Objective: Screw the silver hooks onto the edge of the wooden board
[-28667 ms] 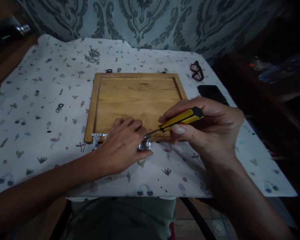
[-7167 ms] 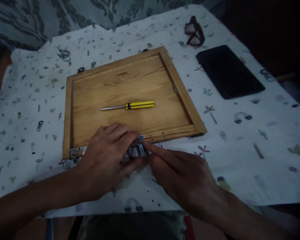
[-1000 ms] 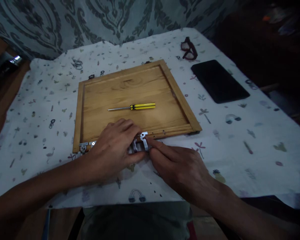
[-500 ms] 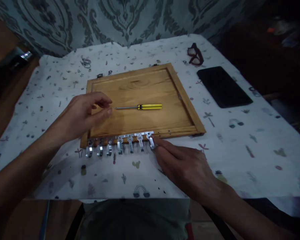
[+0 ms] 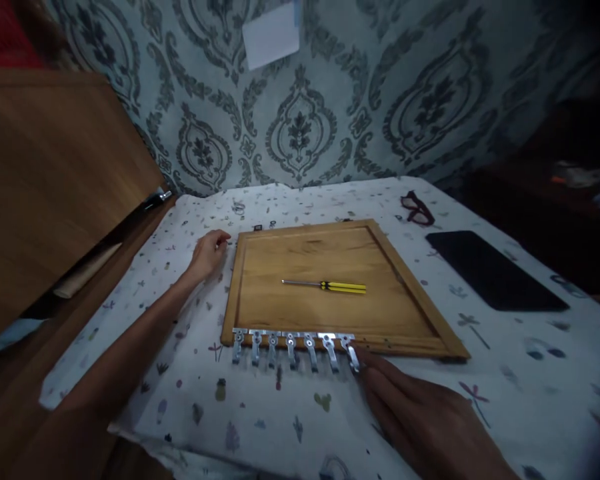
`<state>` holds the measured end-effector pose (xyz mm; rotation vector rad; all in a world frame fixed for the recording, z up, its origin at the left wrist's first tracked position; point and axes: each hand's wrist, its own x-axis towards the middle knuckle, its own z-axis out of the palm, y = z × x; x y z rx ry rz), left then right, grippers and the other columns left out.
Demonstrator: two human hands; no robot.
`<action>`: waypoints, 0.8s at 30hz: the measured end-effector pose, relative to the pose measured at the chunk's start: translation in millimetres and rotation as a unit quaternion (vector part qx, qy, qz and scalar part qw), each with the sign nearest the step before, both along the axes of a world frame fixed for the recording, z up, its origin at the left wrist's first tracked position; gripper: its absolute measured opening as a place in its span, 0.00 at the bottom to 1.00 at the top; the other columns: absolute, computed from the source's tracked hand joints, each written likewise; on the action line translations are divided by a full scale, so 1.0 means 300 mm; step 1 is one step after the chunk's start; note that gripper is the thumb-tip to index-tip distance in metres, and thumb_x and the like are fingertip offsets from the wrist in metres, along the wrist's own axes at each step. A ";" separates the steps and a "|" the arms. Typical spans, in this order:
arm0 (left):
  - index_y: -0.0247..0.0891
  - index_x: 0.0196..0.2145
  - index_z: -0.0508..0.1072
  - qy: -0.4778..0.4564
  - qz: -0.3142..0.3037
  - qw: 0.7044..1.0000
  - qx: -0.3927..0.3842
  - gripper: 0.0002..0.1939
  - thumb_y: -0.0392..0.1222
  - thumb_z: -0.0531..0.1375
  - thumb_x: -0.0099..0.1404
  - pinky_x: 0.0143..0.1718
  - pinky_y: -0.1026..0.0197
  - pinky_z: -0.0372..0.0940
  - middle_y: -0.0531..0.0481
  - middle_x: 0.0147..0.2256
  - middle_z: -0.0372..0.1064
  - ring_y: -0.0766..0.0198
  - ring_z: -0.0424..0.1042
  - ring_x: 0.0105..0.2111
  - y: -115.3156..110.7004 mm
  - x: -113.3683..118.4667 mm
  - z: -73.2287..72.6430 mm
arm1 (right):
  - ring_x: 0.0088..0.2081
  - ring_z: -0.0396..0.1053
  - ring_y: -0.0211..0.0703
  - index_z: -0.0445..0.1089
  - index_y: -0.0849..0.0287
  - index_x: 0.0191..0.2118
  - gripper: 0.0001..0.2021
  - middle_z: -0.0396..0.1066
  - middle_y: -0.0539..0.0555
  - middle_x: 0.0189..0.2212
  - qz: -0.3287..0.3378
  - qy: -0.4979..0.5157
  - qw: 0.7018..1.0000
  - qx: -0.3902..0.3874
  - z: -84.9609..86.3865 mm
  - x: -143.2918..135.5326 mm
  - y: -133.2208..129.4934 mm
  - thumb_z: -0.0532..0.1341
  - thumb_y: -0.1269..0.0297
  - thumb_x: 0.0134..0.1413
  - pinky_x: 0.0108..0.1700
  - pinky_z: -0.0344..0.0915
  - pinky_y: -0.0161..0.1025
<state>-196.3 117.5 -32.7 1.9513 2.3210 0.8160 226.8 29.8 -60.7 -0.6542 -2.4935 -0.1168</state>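
A framed wooden panel lies flat on the patterned white cloth, with a yellow and black screwdriver on it, its tip towards the left. Along the panel's near edge runs a row of several metal hooks. My right hand has its fingers closed on the rightmost metal hook at the row's end. Beside the panel's upper left side, my left hand rests over the cloth, fingers bent; whether it holds anything is too small to tell.
A black tablet-like slab lies right of the panel, with dark-framed glasses behind it. Small metal pieces sit at the back left. A large wooden board stands at the left, and a patterned wall rises behind the table.
The view has tilted up, showing more wall. My left hand has moved from above the panel to beyond its left side. My right hand remains at the rightmost hook.
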 end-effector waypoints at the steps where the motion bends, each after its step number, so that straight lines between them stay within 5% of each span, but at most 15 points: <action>1: 0.35 0.51 0.71 0.006 0.010 1.000 -0.002 0.17 0.48 0.59 0.70 0.49 0.50 0.72 0.43 0.50 0.71 0.59 0.73 0.47 0.014 -0.013 -0.016 | 0.29 0.79 0.40 0.73 0.60 0.40 0.17 0.80 0.62 0.46 0.001 -0.015 1.000 -0.003 -0.009 0.007 0.001 0.47 0.78 0.64 0.28 0.75 0.33; 6: 0.36 0.53 0.70 0.033 0.059 0.998 -0.012 0.18 0.48 0.59 0.70 0.50 0.48 0.72 0.43 0.52 0.70 0.57 0.72 0.49 0.082 -0.066 -0.059 | 0.34 0.81 0.43 0.73 0.60 0.43 0.16 0.79 0.63 0.47 -0.004 -0.044 0.999 -0.006 -0.039 0.030 0.008 0.47 0.76 0.66 0.31 0.78 0.35; 15: 0.37 0.55 0.70 0.068 0.115 0.991 -0.026 0.19 0.48 0.60 0.70 0.52 0.48 0.71 0.42 0.54 0.68 0.56 0.72 0.51 0.260 -0.124 -0.050 | 0.35 0.81 0.43 0.72 0.63 0.47 0.17 0.79 0.65 0.47 0.005 -0.043 0.999 -0.009 -0.035 0.025 0.014 0.46 0.76 0.67 0.33 0.78 0.34; 24: 0.36 0.55 0.69 0.083 0.140 0.986 -0.042 0.19 0.48 0.60 0.70 0.51 0.47 0.71 0.42 0.53 0.69 0.56 0.72 0.50 0.292 -0.160 -0.035 | 0.35 0.81 0.44 0.74 0.61 0.44 0.17 0.80 0.63 0.46 0.000 -0.031 0.999 -0.007 -0.029 0.019 0.015 0.47 0.76 0.65 0.33 0.78 0.35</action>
